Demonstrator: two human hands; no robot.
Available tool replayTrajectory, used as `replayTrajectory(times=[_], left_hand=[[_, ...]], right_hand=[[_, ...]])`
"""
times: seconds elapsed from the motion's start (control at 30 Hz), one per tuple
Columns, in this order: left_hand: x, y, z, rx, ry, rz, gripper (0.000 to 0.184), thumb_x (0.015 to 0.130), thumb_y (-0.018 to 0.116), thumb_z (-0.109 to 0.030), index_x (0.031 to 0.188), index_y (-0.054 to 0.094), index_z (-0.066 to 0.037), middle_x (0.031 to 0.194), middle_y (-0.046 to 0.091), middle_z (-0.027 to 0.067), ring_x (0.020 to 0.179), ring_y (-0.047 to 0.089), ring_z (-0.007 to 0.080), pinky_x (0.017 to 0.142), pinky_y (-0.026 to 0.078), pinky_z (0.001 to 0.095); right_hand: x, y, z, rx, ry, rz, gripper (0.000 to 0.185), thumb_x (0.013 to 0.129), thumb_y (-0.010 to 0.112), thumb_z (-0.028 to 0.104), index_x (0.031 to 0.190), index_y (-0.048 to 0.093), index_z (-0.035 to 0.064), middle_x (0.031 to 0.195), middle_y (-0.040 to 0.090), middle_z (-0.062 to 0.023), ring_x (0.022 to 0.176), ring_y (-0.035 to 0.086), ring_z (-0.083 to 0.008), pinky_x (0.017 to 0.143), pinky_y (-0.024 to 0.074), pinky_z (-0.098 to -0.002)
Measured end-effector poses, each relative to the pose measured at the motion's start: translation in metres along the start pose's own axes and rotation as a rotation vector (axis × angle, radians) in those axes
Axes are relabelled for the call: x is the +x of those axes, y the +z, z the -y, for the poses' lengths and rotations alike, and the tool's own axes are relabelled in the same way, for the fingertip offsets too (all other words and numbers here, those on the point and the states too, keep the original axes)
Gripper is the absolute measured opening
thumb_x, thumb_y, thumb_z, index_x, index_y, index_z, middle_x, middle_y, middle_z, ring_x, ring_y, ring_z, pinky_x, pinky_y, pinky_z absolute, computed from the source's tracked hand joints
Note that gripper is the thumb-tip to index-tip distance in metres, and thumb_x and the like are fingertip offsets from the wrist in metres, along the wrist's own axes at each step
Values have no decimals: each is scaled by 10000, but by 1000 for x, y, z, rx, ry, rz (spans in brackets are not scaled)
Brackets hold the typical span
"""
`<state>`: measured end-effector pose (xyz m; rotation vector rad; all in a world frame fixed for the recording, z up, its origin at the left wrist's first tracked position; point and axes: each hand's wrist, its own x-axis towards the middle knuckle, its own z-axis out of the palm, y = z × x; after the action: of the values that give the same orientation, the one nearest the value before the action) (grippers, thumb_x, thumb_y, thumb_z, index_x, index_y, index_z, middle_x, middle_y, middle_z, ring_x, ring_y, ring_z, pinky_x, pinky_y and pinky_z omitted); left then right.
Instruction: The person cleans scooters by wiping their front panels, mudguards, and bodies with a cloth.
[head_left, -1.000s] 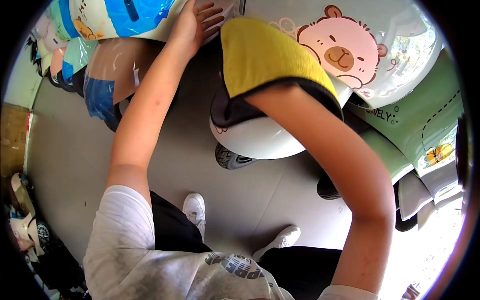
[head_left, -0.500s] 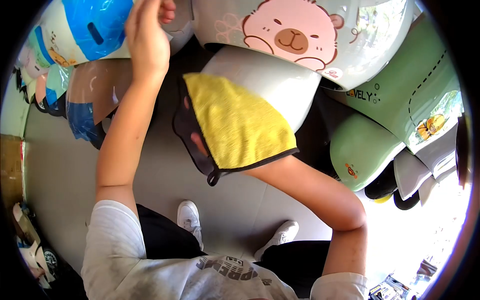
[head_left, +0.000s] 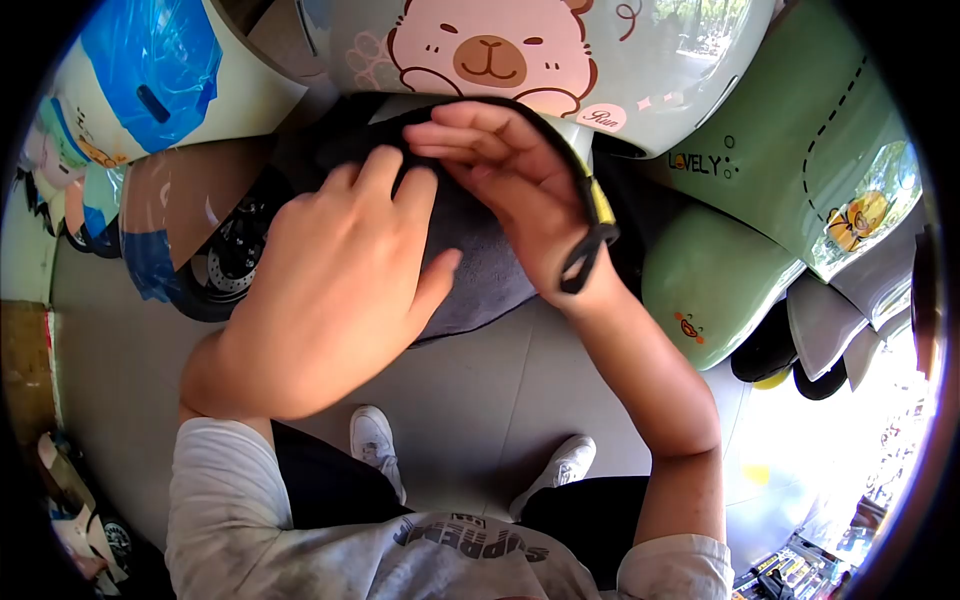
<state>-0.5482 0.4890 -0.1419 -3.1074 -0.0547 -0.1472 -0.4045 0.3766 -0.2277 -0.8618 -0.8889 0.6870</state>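
A microfibre cloth (head_left: 478, 275), dark grey on the side facing me with a black bound edge, hangs in front of the scooter's front panel. My left hand (head_left: 335, 275) is over its left part, back towards me, fingers apart and slightly blurred; whether the fingertips touch the cloth I cannot tell. My right hand (head_left: 510, 170) has its palm turned left and its fingers stretched out, with the cloth passing behind it. The cloth's black hanging loop lies at my right wrist, beside a sliver of yellow. Above both hands is a glossy grey scooter panel (head_left: 660, 60) with a pink capybara picture.
A green scooter (head_left: 760, 160) with "LOVELY" lettering stands at the right. On the left are a cream panel with blue film (head_left: 155, 70), a brown fender (head_left: 165, 205) and a black wheel (head_left: 228, 262). Grey floor tiles (head_left: 480, 400) lie below, with my white shoes on them.
My left hand has come down from the upper left panel to the cloth. The cloth's yellow side has turned away and its grey side now shows. My right hand has come into sight.
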Motion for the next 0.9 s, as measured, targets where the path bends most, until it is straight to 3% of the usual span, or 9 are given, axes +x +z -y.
replayTrajectory(times=[0.1,0.23,0.33,0.43,0.57,0.7,0.77,0.83,0.9], left_hand=[[10,27,5,-21,34,-144,518,863,790,-324,1130,515,24,1132,590,205,985,681,310,674,589,391],[11,41,-2,-31,18,-152,802,838,812,-426,1326,438,90,1288,552,301,1140,637,397,846,595,431],[19,48,5,-53,6,-246,968,839,800,-486,1433,356,136,1384,502,337,1210,593,445,930,568,459],[29,47,14,-105,-42,-164,1027,888,754,-498,1532,255,128,1467,441,384,1312,512,512,1077,473,492],[37,59,19,-142,-5,-241,1046,878,755,-524,1532,263,127,1508,396,373,1372,447,515,1135,416,501],[46,75,23,-123,-1,-327,1068,861,775,-521,1539,256,121,1533,367,361,1411,396,510,1163,378,511],[50,74,28,-238,6,-286,1081,848,793,-508,1539,252,122,1539,359,357,1427,379,502,1169,366,516],[54,83,40,-260,35,-331,1066,849,799,-484,1554,249,96,1541,367,345,1433,384,488,1166,367,503],[57,89,50,-342,85,-376,1053,853,800,-472,1572,250,66,1546,379,328,1437,392,470,1171,362,485]], right_hand=[[-6,-8,15,169,173,-95,364,1021,414,13,1334,600,10,1378,641,-134,1335,569,-213,1160,413,-370],[-13,-25,31,220,290,-95,326,1045,445,106,1305,621,19,1390,640,-145,1325,584,-241,1092,467,-392],[-19,-38,45,120,391,-191,306,1051,443,159,1229,631,-3,1252,706,-177,1177,675,-246,983,531,-368],[-28,-54,52,58,445,-218,308,1053,447,183,1219,637,5,1198,725,-162,1111,695,-234,968,531,-358],[-46,-57,58,-273,476,-281,293,1032,498,180,1213,648,6,1156,727,-130,1086,685,-201,958,512,-322],[-66,-65,45,-476,311,-300,246,992,559,91,1199,649,-7,1087,705,-85,1066,654,-158,911,505,-296],[-72,-76,45,-515,253,-471,220,985,570,92,1164,654,-5,1060,703,-75,1015,656,-149,847,516,-290],[-75,-87,49,-538,80,-619,169,984,581,109,1069,670,-7,1000,695,-51,908,642,-121,751,518,-285],[-69,-103,65,-773,-127,-675,195,991,580,124,1097,665,-16,1011,689,-58,926,630,-126,776,522,-292]])
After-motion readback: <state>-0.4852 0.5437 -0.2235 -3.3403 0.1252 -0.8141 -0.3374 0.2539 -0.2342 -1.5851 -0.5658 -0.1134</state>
